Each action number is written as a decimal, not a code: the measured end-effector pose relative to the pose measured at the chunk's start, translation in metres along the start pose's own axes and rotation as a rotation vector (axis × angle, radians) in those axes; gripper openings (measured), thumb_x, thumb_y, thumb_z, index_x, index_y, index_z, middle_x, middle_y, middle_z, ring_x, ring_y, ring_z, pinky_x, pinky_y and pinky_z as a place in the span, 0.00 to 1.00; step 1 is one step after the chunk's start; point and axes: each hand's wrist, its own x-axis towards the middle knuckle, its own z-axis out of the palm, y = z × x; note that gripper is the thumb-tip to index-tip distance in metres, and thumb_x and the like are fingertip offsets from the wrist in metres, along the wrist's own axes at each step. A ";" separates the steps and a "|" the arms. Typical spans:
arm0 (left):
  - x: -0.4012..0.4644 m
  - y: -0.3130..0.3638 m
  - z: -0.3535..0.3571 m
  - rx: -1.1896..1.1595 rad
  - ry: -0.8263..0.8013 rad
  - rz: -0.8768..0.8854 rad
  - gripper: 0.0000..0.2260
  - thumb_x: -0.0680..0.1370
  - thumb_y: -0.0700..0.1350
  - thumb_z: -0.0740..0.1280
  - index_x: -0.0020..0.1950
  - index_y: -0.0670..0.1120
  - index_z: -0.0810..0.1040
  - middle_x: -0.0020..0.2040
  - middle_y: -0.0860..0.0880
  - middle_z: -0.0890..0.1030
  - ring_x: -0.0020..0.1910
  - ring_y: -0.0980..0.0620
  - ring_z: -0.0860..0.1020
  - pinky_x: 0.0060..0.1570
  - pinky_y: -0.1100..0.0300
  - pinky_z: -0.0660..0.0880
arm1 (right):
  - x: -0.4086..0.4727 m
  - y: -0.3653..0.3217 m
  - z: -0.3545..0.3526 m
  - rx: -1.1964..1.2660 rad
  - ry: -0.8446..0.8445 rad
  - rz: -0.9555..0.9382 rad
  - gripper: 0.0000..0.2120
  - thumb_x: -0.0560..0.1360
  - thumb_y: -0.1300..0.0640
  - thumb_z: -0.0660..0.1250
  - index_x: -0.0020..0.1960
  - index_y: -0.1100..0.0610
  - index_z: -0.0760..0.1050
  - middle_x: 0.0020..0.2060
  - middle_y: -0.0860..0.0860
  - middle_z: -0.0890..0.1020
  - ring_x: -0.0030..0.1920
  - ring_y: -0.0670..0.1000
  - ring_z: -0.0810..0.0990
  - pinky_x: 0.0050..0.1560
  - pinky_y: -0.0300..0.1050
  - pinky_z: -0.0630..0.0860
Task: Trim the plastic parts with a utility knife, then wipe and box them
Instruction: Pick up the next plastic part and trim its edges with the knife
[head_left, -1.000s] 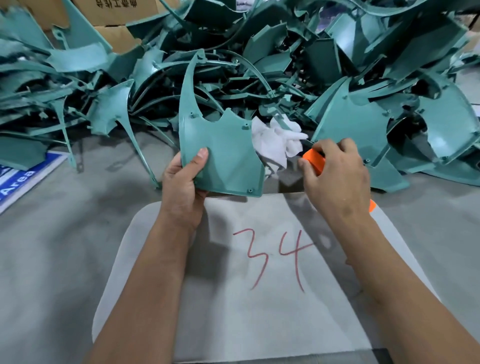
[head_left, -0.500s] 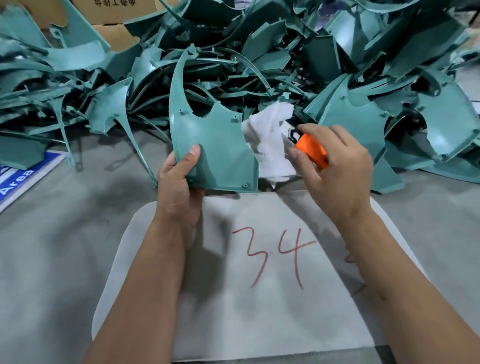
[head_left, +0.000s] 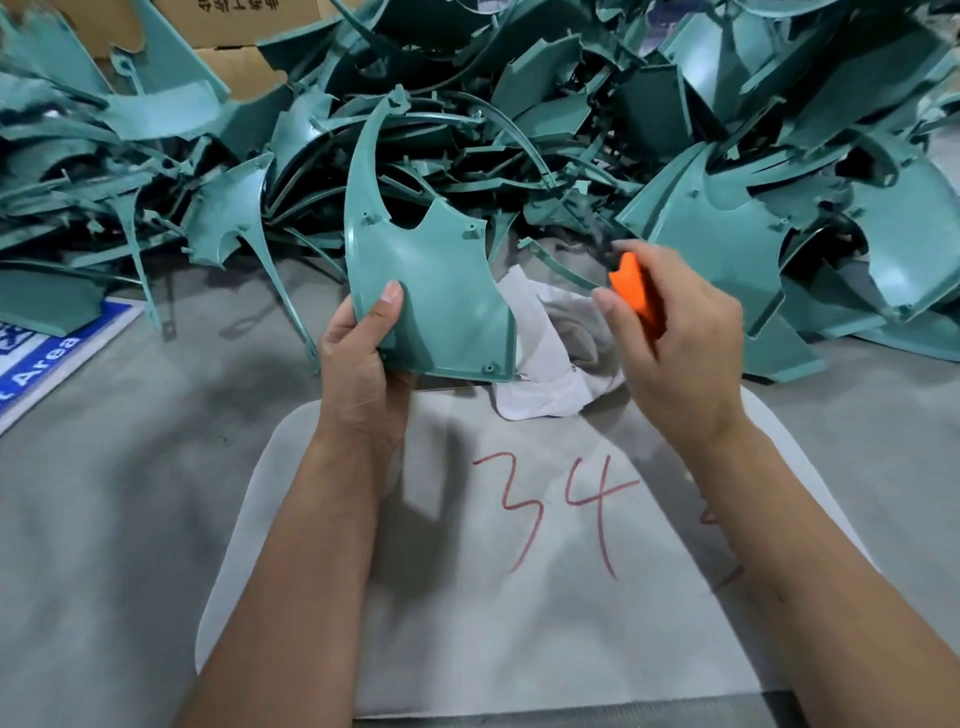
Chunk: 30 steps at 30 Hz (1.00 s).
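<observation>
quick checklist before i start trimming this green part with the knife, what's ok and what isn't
1. Part held firmly: ok. The left hand grips the teal plastic part at its lower left corner, thumb on its face.
2. Knife in hand: ok. The right hand holds the orange utility knife.
3. Blade out: cannot tell, the tip is blurred.
4. Knife at the edge: not ok, it is apart from the part, to its right.
5. Cloth ready for wiping: ok. The white cloth lies behind the mat.
6. Box within reach: cannot tell.
</observation>
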 end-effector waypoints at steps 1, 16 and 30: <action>0.000 0.000 0.000 0.016 -0.009 0.004 0.12 0.80 0.43 0.69 0.63 0.45 0.83 0.62 0.41 0.84 0.61 0.35 0.82 0.48 0.25 0.78 | -0.002 -0.005 0.002 0.057 -0.049 -0.046 0.18 0.85 0.51 0.65 0.68 0.62 0.78 0.55 0.55 0.85 0.49 0.47 0.80 0.52 0.42 0.76; -0.003 0.015 -0.003 0.027 -0.188 0.076 0.19 0.79 0.43 0.65 0.67 0.34 0.76 0.54 0.38 0.82 0.47 0.44 0.82 0.46 0.53 0.81 | -0.010 -0.034 0.008 0.103 -0.169 -0.207 0.29 0.85 0.36 0.49 0.41 0.59 0.69 0.34 0.48 0.68 0.35 0.52 0.65 0.36 0.49 0.63; -0.008 0.013 0.005 0.016 -0.406 0.028 0.24 0.80 0.39 0.62 0.77 0.38 0.67 0.68 0.35 0.75 0.61 0.40 0.77 0.57 0.51 0.79 | -0.011 -0.037 0.008 0.128 -0.128 -0.229 0.29 0.86 0.36 0.47 0.41 0.58 0.69 0.34 0.47 0.65 0.35 0.51 0.62 0.38 0.45 0.58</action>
